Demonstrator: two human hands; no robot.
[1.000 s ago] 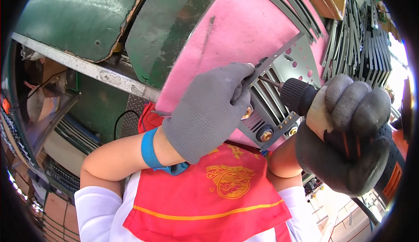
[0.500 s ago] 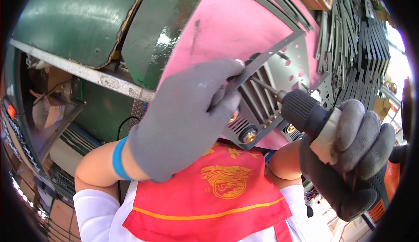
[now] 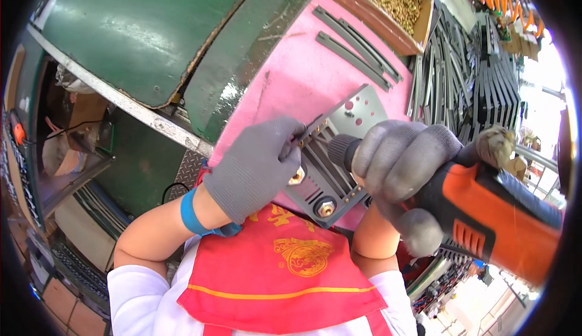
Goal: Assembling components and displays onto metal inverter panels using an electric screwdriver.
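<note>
My left hand (image 3: 257,163), in a grey glove with a blue band at the wrist, pinches the left edge of a grey metal assembly (image 3: 310,185). This piece has slats, a perforated plate (image 3: 364,107), small brass screws along its rails and brass fittings (image 3: 325,208) at its near end. My right hand (image 3: 409,157), gloved too, is wrapped round an orange and black power screwdriver (image 3: 488,215). The black chuck (image 3: 341,151) hangs over the slats, pointing left. Its bit tip is hard to make out near my left fingers.
Beneath the assembly lies a pink work surface (image 3: 291,90), with grey metal strips (image 3: 357,51) at its far side. A brown box (image 3: 357,10) of small brass parts stands behind. Stacked dark strips (image 3: 436,72) and angled brackets (image 3: 498,90) fill the right. Green tabletop (image 3: 139,39) extends left.
The screwdriver has swung round, its orange body now in view and its chuck further left over the slats. The assembly sits lower and turned. My left hand still grips its edge.
</note>
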